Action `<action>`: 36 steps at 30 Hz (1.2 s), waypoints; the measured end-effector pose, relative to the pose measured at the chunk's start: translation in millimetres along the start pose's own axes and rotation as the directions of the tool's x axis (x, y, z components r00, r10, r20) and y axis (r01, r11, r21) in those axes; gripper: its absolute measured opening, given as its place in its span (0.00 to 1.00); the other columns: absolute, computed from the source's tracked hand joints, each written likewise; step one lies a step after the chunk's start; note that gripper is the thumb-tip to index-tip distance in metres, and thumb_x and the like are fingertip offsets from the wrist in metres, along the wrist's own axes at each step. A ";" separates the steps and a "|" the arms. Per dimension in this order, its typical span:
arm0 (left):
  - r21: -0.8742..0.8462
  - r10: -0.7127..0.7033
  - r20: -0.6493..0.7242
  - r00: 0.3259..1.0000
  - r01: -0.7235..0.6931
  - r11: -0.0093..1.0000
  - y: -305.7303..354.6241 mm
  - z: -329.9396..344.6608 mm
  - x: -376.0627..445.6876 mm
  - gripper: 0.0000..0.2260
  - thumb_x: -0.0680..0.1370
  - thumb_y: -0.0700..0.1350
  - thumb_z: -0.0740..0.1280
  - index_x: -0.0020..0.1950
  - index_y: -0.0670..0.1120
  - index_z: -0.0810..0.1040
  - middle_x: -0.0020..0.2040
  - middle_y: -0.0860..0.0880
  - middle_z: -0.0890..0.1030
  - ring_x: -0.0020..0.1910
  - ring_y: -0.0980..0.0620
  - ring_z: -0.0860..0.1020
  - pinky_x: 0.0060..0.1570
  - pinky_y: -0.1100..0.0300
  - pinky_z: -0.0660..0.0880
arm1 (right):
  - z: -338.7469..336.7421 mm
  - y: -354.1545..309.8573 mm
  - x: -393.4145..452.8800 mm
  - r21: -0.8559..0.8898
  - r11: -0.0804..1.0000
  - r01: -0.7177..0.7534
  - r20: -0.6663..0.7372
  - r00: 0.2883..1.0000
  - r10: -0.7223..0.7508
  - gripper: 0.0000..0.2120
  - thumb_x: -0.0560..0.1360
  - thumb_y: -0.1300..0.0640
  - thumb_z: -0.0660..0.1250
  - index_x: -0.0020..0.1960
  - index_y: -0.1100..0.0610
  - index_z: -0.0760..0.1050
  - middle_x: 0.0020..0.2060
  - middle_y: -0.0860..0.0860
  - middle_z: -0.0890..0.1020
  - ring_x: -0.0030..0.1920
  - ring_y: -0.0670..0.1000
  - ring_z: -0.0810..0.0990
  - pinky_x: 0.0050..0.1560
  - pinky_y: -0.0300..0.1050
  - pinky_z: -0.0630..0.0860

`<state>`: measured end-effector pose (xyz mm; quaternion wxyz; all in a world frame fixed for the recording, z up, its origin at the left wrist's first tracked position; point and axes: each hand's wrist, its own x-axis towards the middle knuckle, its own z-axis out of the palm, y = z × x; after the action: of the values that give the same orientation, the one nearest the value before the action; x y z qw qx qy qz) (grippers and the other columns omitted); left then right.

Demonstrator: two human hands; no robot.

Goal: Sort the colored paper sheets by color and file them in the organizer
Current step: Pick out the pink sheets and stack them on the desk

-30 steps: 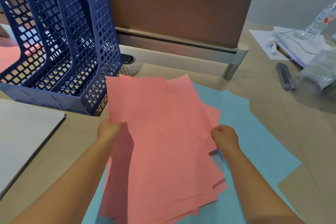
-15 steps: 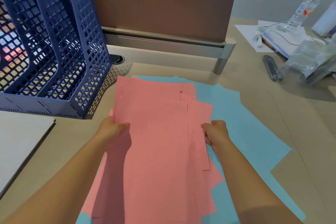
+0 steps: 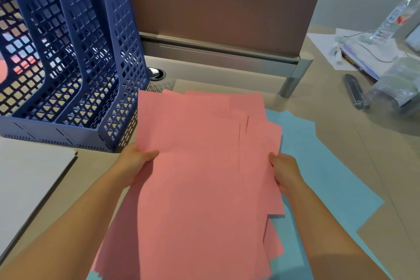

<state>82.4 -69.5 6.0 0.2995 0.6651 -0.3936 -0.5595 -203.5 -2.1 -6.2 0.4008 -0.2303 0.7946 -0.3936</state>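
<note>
A loose stack of pink paper sheets [image 3: 200, 179] is held over the desk, its edges uneven and fanned at the right. My left hand [image 3: 134, 161] grips the stack's left edge, thumb on top. My right hand [image 3: 284, 170] grips its right edge. Beneath the stack lie light blue paper sheets [image 3: 325, 166], spread on the desk to the right. The blue mesh organizer [image 3: 75, 70] with upright compartments stands at the left rear, just left of the stack's far corner. Through its mesh, something pink shows at the far left.
A brown divider panel [image 3: 216, 7] on a grey rail runs along the back. A white board [image 3: 27, 177] lies at the left front. At the right rear are a plastic bottle [image 3: 393, 18], papers and booklets [image 3: 354, 57], a dark pen-like object [image 3: 354, 92] and a clear bag [image 3: 395, 84].
The fanned pink sheets have been drawn together into a squarer stack and lifted a little toward the organizer. Both hands kept their grip on its sides.
</note>
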 end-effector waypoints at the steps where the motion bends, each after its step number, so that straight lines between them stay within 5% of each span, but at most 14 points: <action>1: 0.000 -0.022 0.031 0.999 0.022 1.000 3.7 -1.5 0.1 0.10 0.76 0.31 0.62 0.57 0.33 0.74 0.34 0.45 0.75 0.32 0.50 0.73 0.34 0.61 0.69 | -1.6 -0.3 1.8 -0.037 0.999 0.005 0.037 0.999 -0.003 0.16 0.78 0.62 0.57 0.31 0.58 0.65 0.32 0.56 0.70 0.33 0.52 0.68 0.36 0.43 0.65; 3: 0.012 -0.059 0.090 0.994 0.058 0.998 8.9 -2.0 0.0 0.05 0.76 0.31 0.62 0.50 0.34 0.75 0.29 0.48 0.76 0.29 0.53 0.74 0.31 0.64 0.70 | -0.9 -0.8 4.1 -0.147 0.989 0.007 0.109 0.994 0.009 0.12 0.78 0.61 0.58 0.38 0.63 0.72 0.39 0.61 0.75 0.40 0.53 0.72 0.44 0.47 0.71; 6: -0.048 -0.054 0.067 0.996 0.058 0.997 8.2 5.4 8.7 0.11 0.75 0.29 0.62 0.56 0.38 0.73 0.36 0.46 0.76 0.34 0.51 0.73 0.37 0.63 0.70 | 5.2 0.2 4.7 -0.255 0.967 -0.026 0.165 0.984 0.070 0.14 0.79 0.60 0.57 0.47 0.71 0.74 0.43 0.63 0.76 0.43 0.54 0.74 0.48 0.48 0.73; 10: -0.052 -0.013 -0.095 0.995 0.009 0.999 -0.3 23.1 17.6 0.16 0.73 0.29 0.64 0.61 0.34 0.71 0.43 0.41 0.77 0.38 0.47 0.74 0.39 0.57 0.72 | 20.5 -10.1 -3.7 -0.364 0.931 0.019 0.132 0.991 0.031 0.17 0.81 0.54 0.52 0.35 0.58 0.67 0.40 0.57 0.71 0.41 0.53 0.71 0.44 0.44 0.70; 13: -0.075 -0.001 -0.176 0.984 -0.013 0.997 0.9 37.4 11.4 0.29 0.74 0.33 0.66 0.72 0.40 0.58 0.61 0.41 0.72 0.55 0.43 0.74 0.55 0.52 0.71 | 28.6 -11.8 -6.9 -0.446 0.894 0.055 0.063 0.998 -0.030 0.17 0.79 0.51 0.57 0.57 0.65 0.71 0.59 0.61 0.69 0.60 0.61 0.71 0.63 0.53 0.69; 15: -0.100 -0.020 -0.192 0.981 0.001 0.995 3.0 42.3 4.4 0.30 0.75 0.33 0.66 0.73 0.39 0.55 0.66 0.39 0.69 0.58 0.40 0.75 0.56 0.49 0.72 | 30.5 -10.0 -7.8 -0.354 0.934 0.043 0.107 0.994 -0.005 0.20 0.75 0.57 0.64 0.62 0.67 0.68 0.61 0.62 0.70 0.60 0.62 0.73 0.61 0.56 0.72; 16: -0.107 -0.031 -0.179 0.983 0.011 0.994 2.2 41.4 2.5 0.28 0.75 0.33 0.66 0.71 0.37 0.59 0.62 0.38 0.74 0.53 0.40 0.77 0.49 0.50 0.74 | 29.9 -7.4 -7.3 -0.301 0.953 0.041 0.118 0.993 -0.006 0.19 0.73 0.60 0.66 0.61 0.67 0.68 0.60 0.61 0.73 0.58 0.61 0.75 0.59 0.55 0.74; 18: -0.083 -0.038 -0.085 0.996 0.031 0.996 2.7 35.6 -4.4 0.15 0.74 0.32 0.65 0.61 0.33 0.72 0.40 0.42 0.83 0.33 0.46 0.80 0.32 0.60 0.74 | 26.0 -2.3 -9.3 -0.275 0.961 0.034 0.104 0.995 -0.005 0.15 0.71 0.66 0.66 0.57 0.68 0.70 0.54 0.61 0.77 0.50 0.57 0.77 0.50 0.48 0.75; 20: 0.004 -0.036 0.008 0.999 0.036 0.999 1.3 27.3 -15.7 0.09 0.75 0.31 0.64 0.54 0.36 0.76 0.28 0.47 0.80 0.21 0.55 0.76 0.22 0.67 0.71 | 23.3 2.9 -11.2 -0.227 0.973 0.032 0.091 0.996 -0.012 0.10 0.70 0.70 0.64 0.51 0.69 0.74 0.47 0.61 0.79 0.44 0.55 0.76 0.44 0.45 0.73; 24: 0.226 0.103 0.087 0.991 -0.120 0.967 -10.5 14.7 -39.0 0.16 0.74 0.31 0.64 0.60 0.42 0.73 0.45 0.44 0.78 0.33 0.53 0.76 0.29 0.64 0.72 | 22.9 3.7 -19.4 -0.064 0.998 0.011 0.110 0.994 -0.003 0.06 0.69 0.72 0.64 0.45 0.68 0.76 0.41 0.61 0.78 0.43 0.56 0.76 0.47 0.51 0.75; 27: 0.107 0.113 0.087 0.990 -0.122 0.987 -21.7 19.8 -58.7 0.13 0.74 0.29 0.62 0.54 0.44 0.73 0.39 0.45 0.77 0.29 0.55 0.77 0.26 0.67 0.72 | 20.0 3.2 -26.4 0.054 0.997 -0.050 0.267 0.963 0.034 0.10 0.71 0.71 0.66 0.51 0.69 0.75 0.41 0.59 0.79 0.42 0.57 0.77 0.50 0.52 0.76; 30: 0.044 0.155 -0.085 0.984 -0.151 0.988 -23.5 25.8 -65.7 0.08 0.75 0.31 0.63 0.50 0.41 0.76 0.34 0.47 0.74 0.38 0.49 0.72 0.32 0.60 0.68 | 14.6 2.1 -36.7 0.100 0.991 -0.091 0.387 0.921 0.046 0.09 0.71 0.70 0.67 0.51 0.66 0.75 0.37 0.56 0.79 0.39 0.54 0.77 0.50 0.49 0.76; 34: -0.040 0.233 -0.236 0.943 -0.249 0.968 -1.6 27.0 -88.4 0.08 0.76 0.35 0.62 0.39 0.45 0.75 0.32 0.49 0.73 0.32 0.53 0.70 0.32 0.60 0.67 | 2.2 -8.0 -50.9 0.188 0.981 -0.051 0.443 0.896 -0.038 0.07 0.72 0.71 0.65 0.46 0.61 0.77 0.26 0.48 0.82 0.32 0.48 0.79 0.40 0.44 0.79; 36: -0.090 0.294 -0.270 0.917 -0.328 0.940 12.0 26.2 -102.1 0.10 0.76 0.35 0.62 0.37 0.47 0.73 0.33 0.50 0.73 0.32 0.54 0.70 0.32 0.61 0.68 | -4.2 -20.5 -59.7 0.238 0.970 0.049 0.396 0.907 -0.143 0.09 0.72 0.72 0.64 0.48 0.62 0.77 0.28 0.48 0.82 0.31 0.47 0.80 0.38 0.41 0.79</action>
<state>47.9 13.1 62.8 0.4761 0.6382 -0.4149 -0.4403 -171.8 28.5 39.1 0.5617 -0.3004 0.6314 -0.4423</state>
